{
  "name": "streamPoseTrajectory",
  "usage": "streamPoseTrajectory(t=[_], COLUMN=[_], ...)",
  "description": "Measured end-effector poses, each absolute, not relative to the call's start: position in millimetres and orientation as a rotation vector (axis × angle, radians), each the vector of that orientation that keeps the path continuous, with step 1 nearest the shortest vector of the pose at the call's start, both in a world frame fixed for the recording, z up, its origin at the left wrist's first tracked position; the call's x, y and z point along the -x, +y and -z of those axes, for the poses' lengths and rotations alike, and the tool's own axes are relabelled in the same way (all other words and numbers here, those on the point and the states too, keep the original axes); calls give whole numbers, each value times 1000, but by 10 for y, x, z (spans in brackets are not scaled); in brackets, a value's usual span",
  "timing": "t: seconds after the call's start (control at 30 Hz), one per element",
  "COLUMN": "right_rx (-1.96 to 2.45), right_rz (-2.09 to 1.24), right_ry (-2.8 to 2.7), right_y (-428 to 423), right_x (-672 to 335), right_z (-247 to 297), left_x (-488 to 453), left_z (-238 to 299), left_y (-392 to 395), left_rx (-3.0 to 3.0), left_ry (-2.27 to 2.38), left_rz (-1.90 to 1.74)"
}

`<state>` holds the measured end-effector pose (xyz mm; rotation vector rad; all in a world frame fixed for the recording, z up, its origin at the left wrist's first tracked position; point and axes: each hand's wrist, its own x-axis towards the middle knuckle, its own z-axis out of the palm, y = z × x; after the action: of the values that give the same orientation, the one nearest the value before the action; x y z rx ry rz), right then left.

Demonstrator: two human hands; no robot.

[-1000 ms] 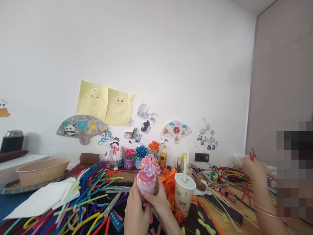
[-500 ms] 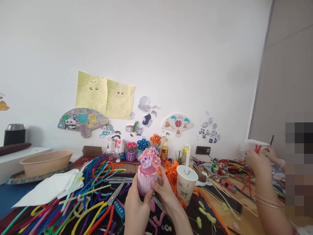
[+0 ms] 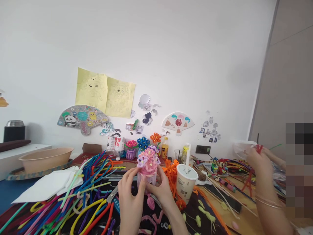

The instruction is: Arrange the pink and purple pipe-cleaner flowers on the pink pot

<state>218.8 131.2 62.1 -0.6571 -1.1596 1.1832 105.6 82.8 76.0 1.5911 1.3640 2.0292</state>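
Observation:
A small flower pot (image 3: pixel 148 163) made of pipe cleaners, with pink and lilac blooms above a lilac ribbed base, is held upright between both hands. My left hand (image 3: pixel 132 189) grips its left side, thumb on the front near the pink rim. My right hand (image 3: pixel 161 186) closes on the right side, fingers behind and thumb low on the front. Fingers cover much of the base. Below the pot lie a pink petal-shaped piece (image 3: pixel 150 202) and curled pink pipe cleaners (image 3: pixel 149 222). Scissors (image 3: pixel 112 195) with red handles rest left of my left hand.
Left is a heap of coloured pipe cleaners (image 3: pixel 61 209) and white paper (image 3: pixel 46 187). A lidded cup (image 3: pixel 187 186) with a straw stands right of my hands, beside orange pipe-cleaner pieces (image 3: pixel 171 173). Finished flower pots (image 3: pixel 130 153) line the wall. Another person's hand (image 3: pixel 259 160) holds red pipe cleaners at right.
The pot has tipped, so its blooms and pink top face me more. My left hand has moved left and up its side, fingers now near the rim. The other person's hands have shifted slightly.

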Motion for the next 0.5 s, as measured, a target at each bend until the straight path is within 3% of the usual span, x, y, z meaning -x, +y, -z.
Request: streamPoseTrajectory(t=[0.27, 0.5], right_rx=[779, 863], right_rz=[-999, -840], right_ry=[-1173, -1123], right_y=[1327, 1362], right_x=[-2105, -2153], right_z=[-583, -610], left_x=[-1046, -1125], left_z=[-772, -760], left_y=[826, 711], left_rx=[-1423, -1458], left_ry=[1497, 1759], left_rz=[-2126, -1796])
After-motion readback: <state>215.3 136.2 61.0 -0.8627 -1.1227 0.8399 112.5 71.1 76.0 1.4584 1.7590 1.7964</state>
